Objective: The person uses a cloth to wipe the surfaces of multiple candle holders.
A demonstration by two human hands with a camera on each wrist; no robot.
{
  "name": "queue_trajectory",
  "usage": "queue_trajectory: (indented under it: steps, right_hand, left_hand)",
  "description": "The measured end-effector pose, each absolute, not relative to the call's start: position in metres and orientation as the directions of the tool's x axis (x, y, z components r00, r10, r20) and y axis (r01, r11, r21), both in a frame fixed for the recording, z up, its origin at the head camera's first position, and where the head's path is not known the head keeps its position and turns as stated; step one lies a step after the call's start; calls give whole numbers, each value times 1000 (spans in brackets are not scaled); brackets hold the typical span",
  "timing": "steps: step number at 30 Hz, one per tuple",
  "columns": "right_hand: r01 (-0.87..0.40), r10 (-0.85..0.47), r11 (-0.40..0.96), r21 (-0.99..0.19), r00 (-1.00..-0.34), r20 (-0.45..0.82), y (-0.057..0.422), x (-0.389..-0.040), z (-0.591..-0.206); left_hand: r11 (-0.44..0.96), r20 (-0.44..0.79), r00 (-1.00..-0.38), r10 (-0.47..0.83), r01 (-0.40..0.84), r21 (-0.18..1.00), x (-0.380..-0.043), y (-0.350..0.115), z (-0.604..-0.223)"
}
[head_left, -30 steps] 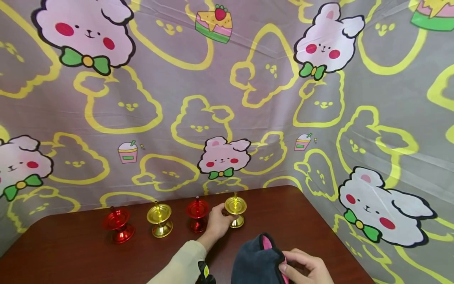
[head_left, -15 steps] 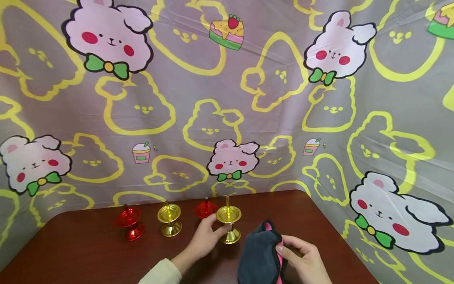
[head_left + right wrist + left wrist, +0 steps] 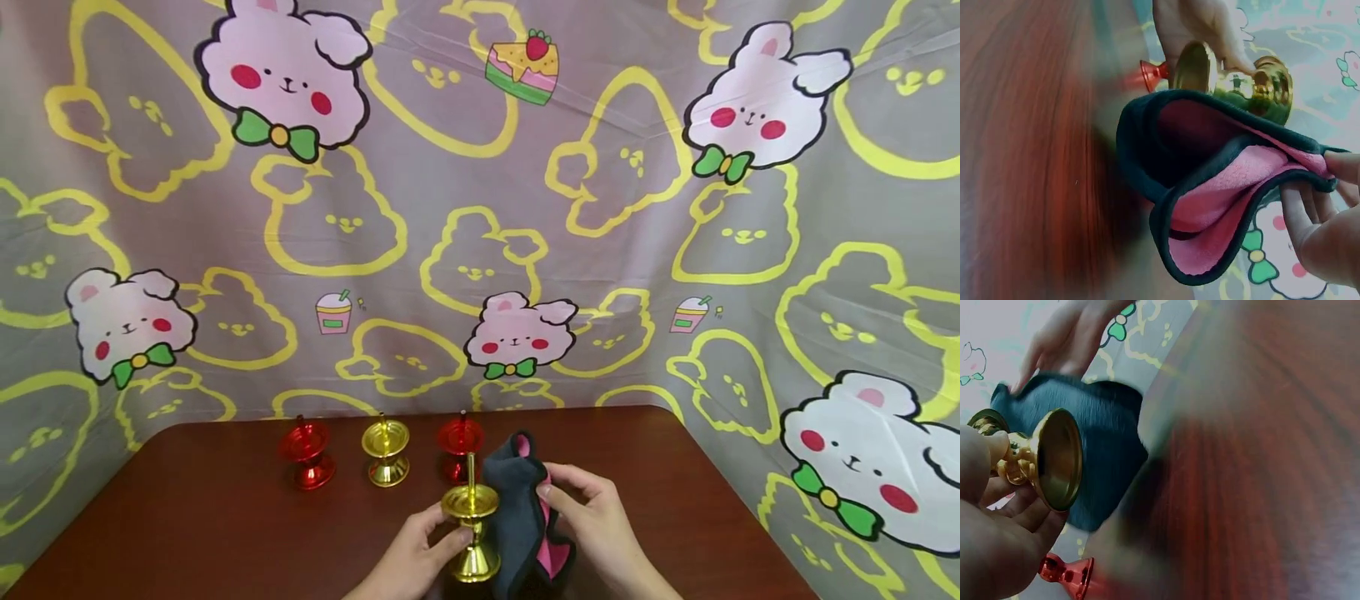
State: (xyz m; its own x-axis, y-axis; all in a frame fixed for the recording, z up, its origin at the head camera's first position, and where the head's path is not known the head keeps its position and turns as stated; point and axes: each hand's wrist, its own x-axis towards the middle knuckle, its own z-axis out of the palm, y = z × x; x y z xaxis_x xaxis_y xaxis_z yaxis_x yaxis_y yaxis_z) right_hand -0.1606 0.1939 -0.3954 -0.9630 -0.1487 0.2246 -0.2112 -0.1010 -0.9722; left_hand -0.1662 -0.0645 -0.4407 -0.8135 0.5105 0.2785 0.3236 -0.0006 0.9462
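Note:
My left hand (image 3: 420,546) grips a shiny gold candle holder (image 3: 474,562) by its narrow stem, with the spike pointing up. Its wide foot shows in the left wrist view, lifted off the table. From the right, my right hand (image 3: 596,517) pinches the edge of a dark grey cloth (image 3: 513,517) with a pink lining and black trim. In the right wrist view the folded cloth (image 3: 1229,194) hangs with its pink side showing. The cloth stands right beside the gold holder and overlaps it in the wrist views.
Toward the back of the brown wooden table (image 3: 210,517) stand a red candle holder (image 3: 307,454), another gold candle holder (image 3: 386,454) and a second red candle holder (image 3: 459,442). Behind the table hangs a grey curtain (image 3: 420,183) printed with cartoon rabbits.
My left hand has lifted the gold candle holder from the back row and brought it nearer, beside the cloth. The right hand has moved the cloth left toward it.

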Motion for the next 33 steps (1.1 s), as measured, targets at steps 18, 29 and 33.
queue_trajectory:
  steps: [18, 29, 33]
  right_hand:
    - [-413, -517, 68, -908, -793, 322, 172, -171, -391]
    - [-380, -615, 217, -899, -769, 176, 179, -171, -377]
    - [-353, -628, 268, -897, -769, 115, 179, -171, -372]
  left_hand:
    - [-69, 256, -733, 630, 276, 959, -155, -71, -440]
    - [-107, 288, -708, 644, 290, 951, -156, -66, -443]
    - [-98, 274, -727, 630, 276, 956, -155, -64, -446]
